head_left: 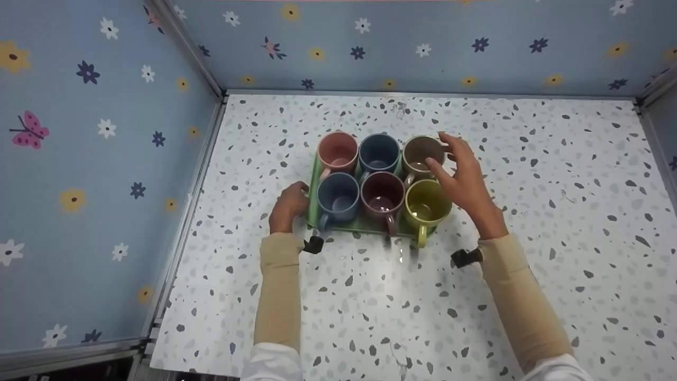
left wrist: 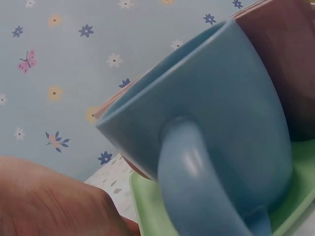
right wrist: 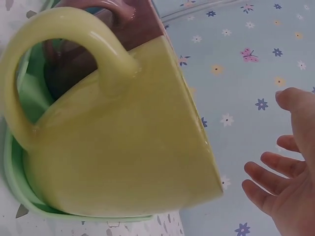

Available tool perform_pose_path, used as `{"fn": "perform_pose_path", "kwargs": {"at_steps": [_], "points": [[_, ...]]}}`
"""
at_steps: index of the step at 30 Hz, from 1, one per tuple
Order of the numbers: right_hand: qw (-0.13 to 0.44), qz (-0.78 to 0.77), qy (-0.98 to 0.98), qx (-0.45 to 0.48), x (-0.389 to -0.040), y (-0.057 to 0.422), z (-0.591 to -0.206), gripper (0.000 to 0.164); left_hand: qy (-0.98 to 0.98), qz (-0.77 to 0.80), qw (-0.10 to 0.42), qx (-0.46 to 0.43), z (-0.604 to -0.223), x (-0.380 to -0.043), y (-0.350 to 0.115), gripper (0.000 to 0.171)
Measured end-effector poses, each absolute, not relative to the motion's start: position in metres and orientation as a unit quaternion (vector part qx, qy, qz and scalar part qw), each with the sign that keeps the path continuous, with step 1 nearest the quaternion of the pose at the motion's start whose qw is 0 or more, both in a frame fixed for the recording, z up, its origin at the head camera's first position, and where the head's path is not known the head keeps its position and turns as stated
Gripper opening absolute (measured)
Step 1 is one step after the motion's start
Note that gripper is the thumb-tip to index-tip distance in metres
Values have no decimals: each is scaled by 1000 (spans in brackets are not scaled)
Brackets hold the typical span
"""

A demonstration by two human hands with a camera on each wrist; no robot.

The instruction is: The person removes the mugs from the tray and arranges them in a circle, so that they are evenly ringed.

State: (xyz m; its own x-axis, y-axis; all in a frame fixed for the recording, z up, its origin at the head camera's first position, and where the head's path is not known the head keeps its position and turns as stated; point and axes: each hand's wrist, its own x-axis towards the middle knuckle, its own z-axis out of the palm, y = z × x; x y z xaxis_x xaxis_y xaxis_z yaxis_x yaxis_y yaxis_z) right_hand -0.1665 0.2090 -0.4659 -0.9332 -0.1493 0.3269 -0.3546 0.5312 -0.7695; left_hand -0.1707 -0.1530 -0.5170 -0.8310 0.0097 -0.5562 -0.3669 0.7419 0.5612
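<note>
I'm seeing glossy, glazed-looking ceramic on the yellow mug (right wrist: 123, 137) and front blue mug (left wrist: 231, 98), both smooth, handles (left wrist: 189, 162) shining. Green tray (left wrist: 150, 204) is looking like smooth plastic. Speckled worktop (head_left: 560, 264) is reflecting light. Tan sleeves (head_left: 280, 296) are showing matt cloth, corner rail (head_left: 189, 50) dull metal.

Each vessel is in one plain colour: a salmon-pink round glossy mug (head_left: 337, 153), a dark blue round glossy mug (head_left: 378, 153), a grey-brown round glossy mug (head_left: 418, 151), a mid-blue round glossy mug (head_left: 338, 196), a maroon round glossy mug (head_left: 383, 193) and a yellow round glossy mug (head_left: 427, 203). The rectangular tray (head_left: 313, 206) is plain green. The flat white tabletop (head_left: 370, 307) is speckled with grey chips. The light blue wall panel (head_left: 53, 174) bears white, yellow and navy flowers and a pink butterfly (head_left: 30, 129). The tan sleeve (head_left: 280, 296) is unpatterned.
</note>
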Motion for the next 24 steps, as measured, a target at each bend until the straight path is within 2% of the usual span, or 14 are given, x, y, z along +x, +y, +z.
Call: {"fn": "perform_pose_path", "kwargs": {"at_steps": [15,24], "points": [[89,474,-860,166,-149,218,-478,56,876,391,281,-42,-522,-158,-167,60],[60,462,-864,190,-132,226,-490,65,862,417,282,-63,-528,-155,-172,61]]}}
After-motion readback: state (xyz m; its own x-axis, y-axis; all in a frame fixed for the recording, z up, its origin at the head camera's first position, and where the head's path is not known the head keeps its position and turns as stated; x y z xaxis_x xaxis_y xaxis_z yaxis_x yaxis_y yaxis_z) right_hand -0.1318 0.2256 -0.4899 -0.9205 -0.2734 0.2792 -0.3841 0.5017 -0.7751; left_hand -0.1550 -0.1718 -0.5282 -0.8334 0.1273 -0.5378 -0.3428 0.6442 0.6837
